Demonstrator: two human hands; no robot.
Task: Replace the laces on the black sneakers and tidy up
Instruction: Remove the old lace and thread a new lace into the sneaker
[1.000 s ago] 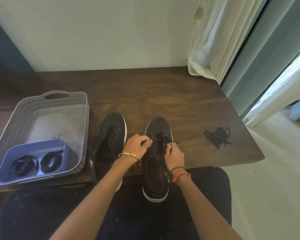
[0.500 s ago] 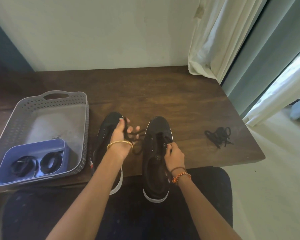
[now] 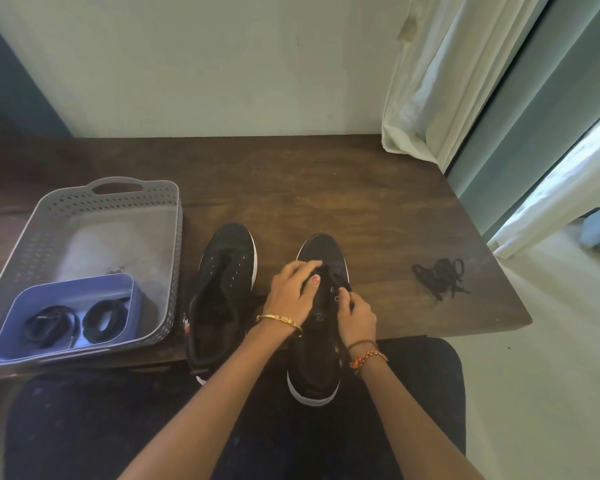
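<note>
Two black sneakers sit at the lower centre of the frame, heels overhanging the near edge of the table (image 3: 326, 188). The left sneaker (image 3: 222, 292) has bare eyelets. The left hand (image 3: 291, 292) lies across the front of the right sneaker (image 3: 321, 344), fingers fairly straight and spread over its eyelet area; whether they pinch the lace (image 3: 338, 280) is hard to tell against the dark fabric. The right hand (image 3: 355, 317) pinches that lace at an eyelet on the shoe's right side. A loose bundle of laces (image 3: 442, 277) lies at centre right on the table. At lower left, a grey basket (image 3: 42, 230) holds a blue tray (image 3: 70, 292) with two coiled laces (image 3: 75, 322).
</note>
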